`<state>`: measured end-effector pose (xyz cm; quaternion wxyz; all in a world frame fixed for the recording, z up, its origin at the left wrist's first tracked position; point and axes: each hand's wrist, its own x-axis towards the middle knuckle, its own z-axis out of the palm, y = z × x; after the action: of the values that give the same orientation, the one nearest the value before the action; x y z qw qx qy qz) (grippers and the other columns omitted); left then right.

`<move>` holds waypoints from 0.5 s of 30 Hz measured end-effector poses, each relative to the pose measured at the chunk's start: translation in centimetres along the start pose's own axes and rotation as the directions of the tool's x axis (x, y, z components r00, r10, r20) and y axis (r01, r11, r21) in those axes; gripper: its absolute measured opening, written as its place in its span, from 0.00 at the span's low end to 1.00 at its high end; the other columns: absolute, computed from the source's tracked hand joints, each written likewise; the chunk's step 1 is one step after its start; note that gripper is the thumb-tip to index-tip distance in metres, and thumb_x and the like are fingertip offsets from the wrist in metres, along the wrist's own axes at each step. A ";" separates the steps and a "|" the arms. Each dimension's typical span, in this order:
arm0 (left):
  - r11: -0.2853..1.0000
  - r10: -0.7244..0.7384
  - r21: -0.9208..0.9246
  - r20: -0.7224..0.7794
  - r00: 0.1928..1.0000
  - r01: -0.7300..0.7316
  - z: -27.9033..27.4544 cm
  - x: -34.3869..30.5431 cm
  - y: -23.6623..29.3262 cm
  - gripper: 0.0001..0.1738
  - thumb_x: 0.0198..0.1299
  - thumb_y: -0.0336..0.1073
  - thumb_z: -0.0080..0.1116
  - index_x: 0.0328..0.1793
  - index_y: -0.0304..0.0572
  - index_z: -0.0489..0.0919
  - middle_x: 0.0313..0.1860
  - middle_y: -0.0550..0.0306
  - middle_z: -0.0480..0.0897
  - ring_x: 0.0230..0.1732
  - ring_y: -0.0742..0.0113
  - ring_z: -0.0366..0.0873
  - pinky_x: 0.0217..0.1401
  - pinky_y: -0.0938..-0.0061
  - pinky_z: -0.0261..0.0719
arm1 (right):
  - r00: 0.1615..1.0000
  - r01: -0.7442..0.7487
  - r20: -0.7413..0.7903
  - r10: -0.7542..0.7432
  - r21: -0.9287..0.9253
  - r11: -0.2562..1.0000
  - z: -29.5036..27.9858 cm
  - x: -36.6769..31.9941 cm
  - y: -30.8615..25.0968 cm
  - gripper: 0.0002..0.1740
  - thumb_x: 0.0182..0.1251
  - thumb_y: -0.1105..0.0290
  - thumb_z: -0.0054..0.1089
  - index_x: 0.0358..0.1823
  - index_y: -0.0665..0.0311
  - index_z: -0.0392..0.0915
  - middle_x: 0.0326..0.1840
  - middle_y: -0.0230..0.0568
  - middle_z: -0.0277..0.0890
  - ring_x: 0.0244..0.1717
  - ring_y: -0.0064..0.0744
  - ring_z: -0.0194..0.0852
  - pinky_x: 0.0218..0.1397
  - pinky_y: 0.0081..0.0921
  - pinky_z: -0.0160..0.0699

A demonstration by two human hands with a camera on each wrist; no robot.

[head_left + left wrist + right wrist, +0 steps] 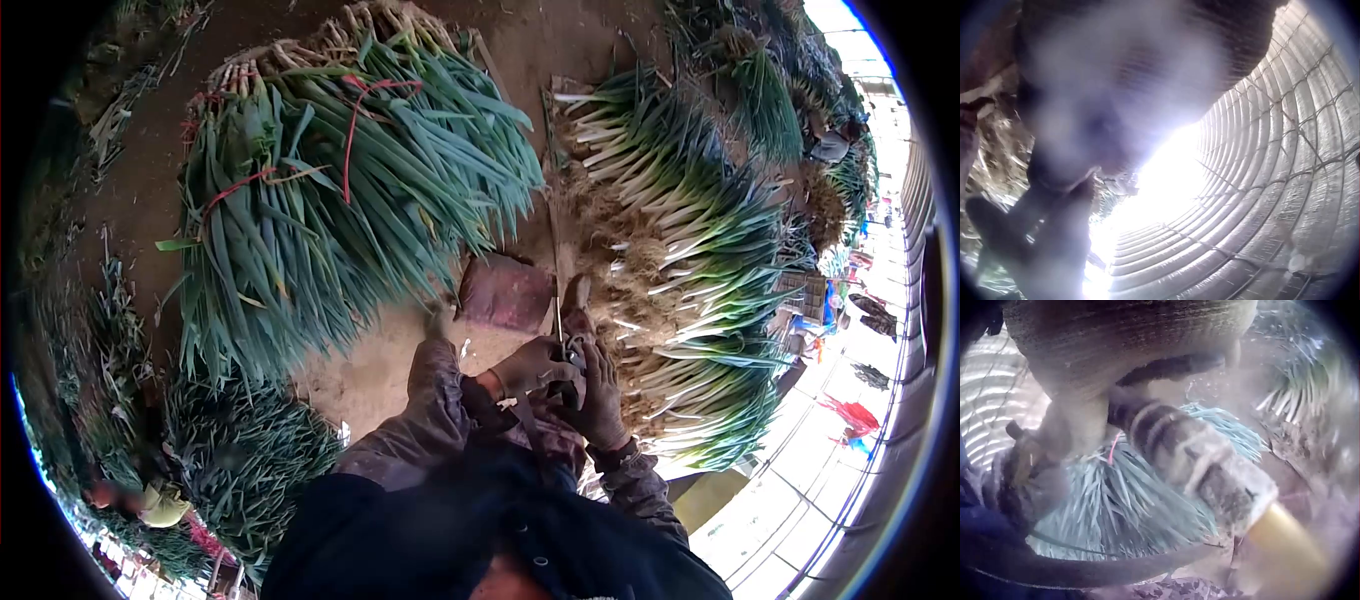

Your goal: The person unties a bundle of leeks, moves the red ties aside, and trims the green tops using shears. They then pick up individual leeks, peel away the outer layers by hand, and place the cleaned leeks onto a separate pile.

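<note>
Gloved right hand (1129, 356) grips a banded tool (1210, 462) closely between thumb and fingers, left hand (525, 368) alongside, its hold indiscernible, the tool by the near right corner of the maroon sheet (505, 295).

I can read no text, label, brand, number or sign in any of my three views. Two surfaces stay unresolved on my feed: (a) right wrist view, toward four o'clock — the grimy cylinder (1229, 481) bears a small dark mark, too blurred for me to tell print from dirt; (b) head view, also toward four o'clock — the bright red item (852, 416) is too small, and too near the glare, for me to tell whether it carries lettering.
</note>
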<state>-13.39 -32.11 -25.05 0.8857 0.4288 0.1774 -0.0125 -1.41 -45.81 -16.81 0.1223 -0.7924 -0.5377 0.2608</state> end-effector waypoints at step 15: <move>0.983 0.181 0.115 -0.505 0.844 -0.143 -7.0 14.3 4.9 0.28 0.64 0.53 0.64 0.54 0.34 0.75 0.36 0.56 0.82 0.37 0.63 0.80 0.41 0.66 0.77 | 0.999 0.026 0.024 -0.043 0.483 0.875 -2.6 20.6 16.4 0.37 0.54 0.75 0.66 0.69 0.68 0.67 0.52 0.55 0.79 0.51 0.53 0.80 0.57 0.40 0.79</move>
<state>-1.21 -21.77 -29.97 0.7880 0.4619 0.3695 0.1706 18.83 -33.16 -28.19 0.3113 -0.7228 -0.4717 0.3978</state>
